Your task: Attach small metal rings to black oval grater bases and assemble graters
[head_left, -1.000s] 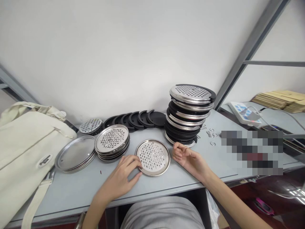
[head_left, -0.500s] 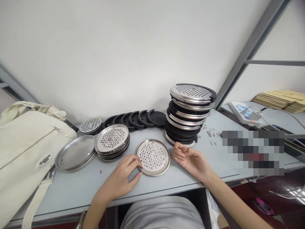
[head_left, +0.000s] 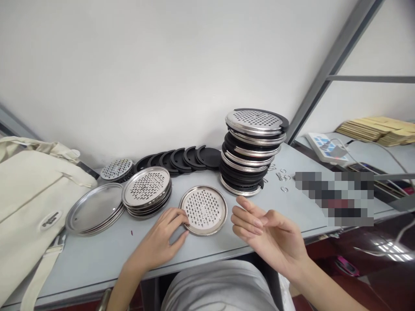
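Note:
A round metal grater plate (head_left: 205, 209) with raised teeth lies flat on the grey table. My left hand (head_left: 164, 237) is at its left edge, with fingers and thumb closed on the rim. My right hand (head_left: 270, 235) is raised off the table to the right of the plate, apart from it. Its fingers are curled in with the thumb against them, and nothing shows in them. Behind it stands a tall stack of grater plates and black holders (head_left: 251, 151). Left of the plate is a pile of metal grater plates (head_left: 147, 190).
Plain metal discs (head_left: 97, 209) are piled farther left, beside a cream bag (head_left: 29, 198). A row of black round holders (head_left: 207, 157) and smaller grater discs (head_left: 116, 169) sit along the wall. Small metal rings (head_left: 284, 189) lie right of the stack. Cardboard (head_left: 376, 129) is stacked farther right.
My right hand has lifted away from the foot of the stack toward me, its thumb now closed against its fingers. My left hand stays at the plate's rim. The view has shifted slightly.

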### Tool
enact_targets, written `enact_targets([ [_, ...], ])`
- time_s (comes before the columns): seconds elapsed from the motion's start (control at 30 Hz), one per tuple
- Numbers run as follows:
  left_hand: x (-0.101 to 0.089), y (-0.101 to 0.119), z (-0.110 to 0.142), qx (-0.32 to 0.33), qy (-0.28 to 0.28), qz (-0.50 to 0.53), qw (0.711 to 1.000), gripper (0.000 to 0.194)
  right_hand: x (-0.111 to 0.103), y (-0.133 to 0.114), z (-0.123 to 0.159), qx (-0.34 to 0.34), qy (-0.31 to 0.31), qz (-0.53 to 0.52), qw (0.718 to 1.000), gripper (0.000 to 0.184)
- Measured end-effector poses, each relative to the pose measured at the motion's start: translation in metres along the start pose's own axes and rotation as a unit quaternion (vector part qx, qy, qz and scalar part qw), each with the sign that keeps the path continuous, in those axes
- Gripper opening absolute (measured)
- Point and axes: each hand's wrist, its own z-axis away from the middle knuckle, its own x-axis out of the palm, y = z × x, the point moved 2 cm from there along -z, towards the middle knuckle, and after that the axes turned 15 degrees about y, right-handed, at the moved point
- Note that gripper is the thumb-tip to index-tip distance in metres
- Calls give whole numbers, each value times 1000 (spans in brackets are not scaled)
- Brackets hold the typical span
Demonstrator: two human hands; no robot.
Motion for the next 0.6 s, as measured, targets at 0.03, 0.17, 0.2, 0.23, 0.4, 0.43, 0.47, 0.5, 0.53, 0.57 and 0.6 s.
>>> enact_targets([
  [0.03, 0, -1, 0, 2, 0, -1, 1000, 18, 4, 0, 5, 5, -8, 1, 1000, 22],
  [0.17, 2, -3, 1, 3, -2, -1, 1000, 18, 17, 0, 24, 47, -62, -11, 997, 19],
  [0.2, 2, -4, 1, 3, -1, 0, 1000, 18, 19, 0, 27, 55, -75, -22, 995, 19],
  [0.23, 3, -4, 1, 3, -2, 0, 1000, 18, 21, 0, 30, 61, -86, -32, 994, 19],
  [0.4, 4, -5, 2, 1, -3, -4, 1000, 17, 25, -1, 38, 75, -104, -40, 991, 19],
  [0.43, 4, -5, 2, 2, -1, -5, 1000, 18, 25, -1, 39, 77, -103, -38, 991, 19],
  [0.47, 3, -4, 2, 4, 0, -6, 1000, 18, 26, -1, 40, 78, -102, -36, 991, 19],
  [0.5, 3, -2, 2, 6, 2, -8, 1000, 19, 26, -2, 40, 79, -104, -35, 991, 19],
  [0.53, 2, 0, 1, 7, 3, -10, 1000, 20, 26, -1, 41, 83, -109, -33, 990, 20],
  [0.57, 0, 3, 0, 8, 3, -12, 1000, 21, 26, -1, 43, 86, -116, -29, 989, 22],
  [0.6, -2, 6, -2, 9, 5, -15, 1000, 22, 27, 1, 45, 89, -123, -22, 988, 25],
])
